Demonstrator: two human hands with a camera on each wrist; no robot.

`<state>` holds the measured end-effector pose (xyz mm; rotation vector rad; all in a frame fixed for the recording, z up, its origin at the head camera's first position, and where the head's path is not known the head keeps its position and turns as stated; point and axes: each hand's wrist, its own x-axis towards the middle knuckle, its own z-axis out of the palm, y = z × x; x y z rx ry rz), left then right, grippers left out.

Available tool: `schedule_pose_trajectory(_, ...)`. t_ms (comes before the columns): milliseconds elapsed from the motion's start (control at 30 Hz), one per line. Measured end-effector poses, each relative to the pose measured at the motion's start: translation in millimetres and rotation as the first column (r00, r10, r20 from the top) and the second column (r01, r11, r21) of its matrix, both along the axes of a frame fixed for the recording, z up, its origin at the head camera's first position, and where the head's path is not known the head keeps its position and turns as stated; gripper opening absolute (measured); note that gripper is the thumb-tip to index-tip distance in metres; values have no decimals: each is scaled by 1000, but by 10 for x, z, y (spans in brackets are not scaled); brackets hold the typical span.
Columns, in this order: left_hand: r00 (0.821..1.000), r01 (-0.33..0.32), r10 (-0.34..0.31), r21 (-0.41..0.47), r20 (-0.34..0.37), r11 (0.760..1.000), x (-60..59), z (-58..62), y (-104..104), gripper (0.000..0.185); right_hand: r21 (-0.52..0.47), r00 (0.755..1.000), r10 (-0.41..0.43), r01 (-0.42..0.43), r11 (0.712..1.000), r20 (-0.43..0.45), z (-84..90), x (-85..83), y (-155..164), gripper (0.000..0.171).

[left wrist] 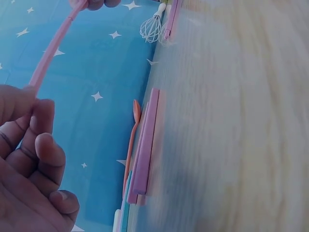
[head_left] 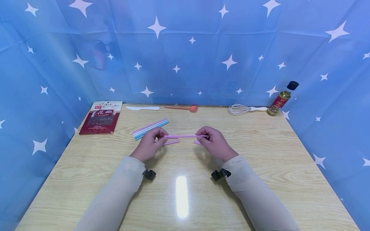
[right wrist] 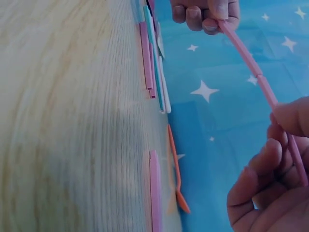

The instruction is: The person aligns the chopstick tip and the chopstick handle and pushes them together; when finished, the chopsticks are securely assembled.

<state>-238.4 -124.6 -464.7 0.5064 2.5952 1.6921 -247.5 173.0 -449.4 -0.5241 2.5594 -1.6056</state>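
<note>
A long thin pink strip (head_left: 186,136) is held level above the wooden table (head_left: 260,166), one end in each hand. My left hand (head_left: 160,135) pinches its left end and my right hand (head_left: 203,134) pinches its right end. In the right wrist view the strip (right wrist: 251,63) shows a seam partway along, running from my right hand (right wrist: 282,145) to the left hand's fingers (right wrist: 205,14). In the left wrist view, the strip (left wrist: 50,48) rises from my left hand (left wrist: 34,121). Two short pink pieces (head_left: 171,142) lie on the table under the hands.
A bundle of pastel strips (head_left: 150,128) lies behind my left hand. At the far edge are a red spice packet (head_left: 101,117), a white knife (head_left: 142,108), an orange spoon (head_left: 182,108), a whisk (head_left: 245,109) and a bottle (head_left: 281,99). Blue starred cloth walls three sides.
</note>
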Motion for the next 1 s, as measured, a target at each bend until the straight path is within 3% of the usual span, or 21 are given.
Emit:
schedule_pose_trajectory(200, 1000, -14, 14, -21, 27, 1000, 12, 22, -7, 10, -1, 1000, -5, 5, 1000, -13, 5, 13, -13, 9)
schedule_pose_trajectory(700, 1000, 30, -30, -11, 7, 999, 25, -19, 17, 7, 2, 998, 63, -63, 998, 6, -48, 11, -18, 9)
schedule_pose_trajectory(1000, 1000, -11, 12, -13, 25, 1000, -50, -57, -110, 8, 11, 999, 33, -33, 999, -9, -74, -10, 0, 13)
